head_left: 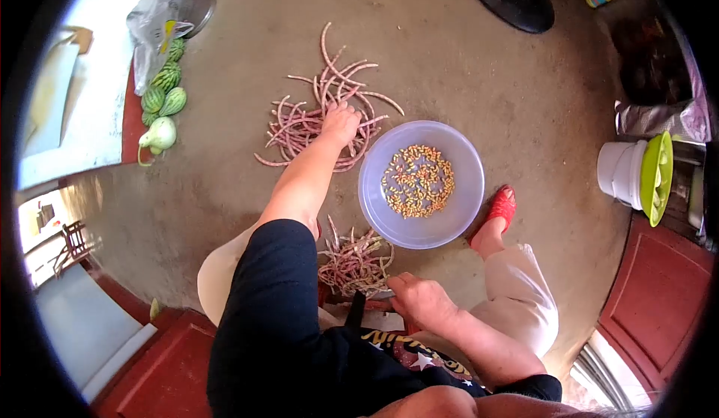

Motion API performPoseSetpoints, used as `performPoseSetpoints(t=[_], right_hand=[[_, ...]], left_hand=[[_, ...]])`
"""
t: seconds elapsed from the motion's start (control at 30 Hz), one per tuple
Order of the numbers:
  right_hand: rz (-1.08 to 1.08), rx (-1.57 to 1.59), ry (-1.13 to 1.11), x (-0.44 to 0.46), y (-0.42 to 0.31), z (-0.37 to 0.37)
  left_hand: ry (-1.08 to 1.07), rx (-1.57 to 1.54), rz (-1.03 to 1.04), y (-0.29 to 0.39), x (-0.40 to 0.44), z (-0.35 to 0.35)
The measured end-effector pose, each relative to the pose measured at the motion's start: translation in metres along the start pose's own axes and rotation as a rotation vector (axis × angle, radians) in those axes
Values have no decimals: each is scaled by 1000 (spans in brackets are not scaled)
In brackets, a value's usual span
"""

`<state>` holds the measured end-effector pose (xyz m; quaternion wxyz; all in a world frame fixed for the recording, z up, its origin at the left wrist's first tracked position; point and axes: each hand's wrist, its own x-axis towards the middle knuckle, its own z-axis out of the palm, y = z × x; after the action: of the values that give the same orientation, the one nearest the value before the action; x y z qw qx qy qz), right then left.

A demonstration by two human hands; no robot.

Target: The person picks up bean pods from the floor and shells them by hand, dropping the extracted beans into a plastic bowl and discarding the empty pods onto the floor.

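My left hand [342, 123] reaches down onto a loose heap of long purplish bean pods [303, 128] on the floor, its fingers bent over some pods and their tips partly hidden. Close to my lap, my right hand [425, 300] is closed with curled fingers; whatever is in it, if anything, I cannot make out. Between my feet stands a translucent bluish plastic basin [470, 186] with many shelled beans [419, 182] spread over its bottom. A second heap of shrivelled, split-looking pods [352, 262] lies nearer to me, left of my right hand.
Several small striped watermelons [166, 77] and a pale green gourd [159, 135] line the left side, by a plastic bag [153, 36]. To the right are a white bucket [620, 169] and a lime-green basin [657, 180]. A black round base [517, 2] stands ahead.
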<state>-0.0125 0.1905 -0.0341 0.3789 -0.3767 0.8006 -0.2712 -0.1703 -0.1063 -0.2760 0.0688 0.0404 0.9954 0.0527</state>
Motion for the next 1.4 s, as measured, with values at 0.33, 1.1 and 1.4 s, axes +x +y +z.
performPoseSetpoints(t=[0.33, 1.1, 1.4], right_hand=[[19, 31, -21, 9, -13, -13], [-144, 1825, 570, 20, -4, -89], [60, 947, 437, 11, -16, -88]], left_hand=[[98, 113, -46, -16, 23, -25], [37, -1737, -359, 128, -196, -257], [315, -1250, -88, 151, -160, -301]])
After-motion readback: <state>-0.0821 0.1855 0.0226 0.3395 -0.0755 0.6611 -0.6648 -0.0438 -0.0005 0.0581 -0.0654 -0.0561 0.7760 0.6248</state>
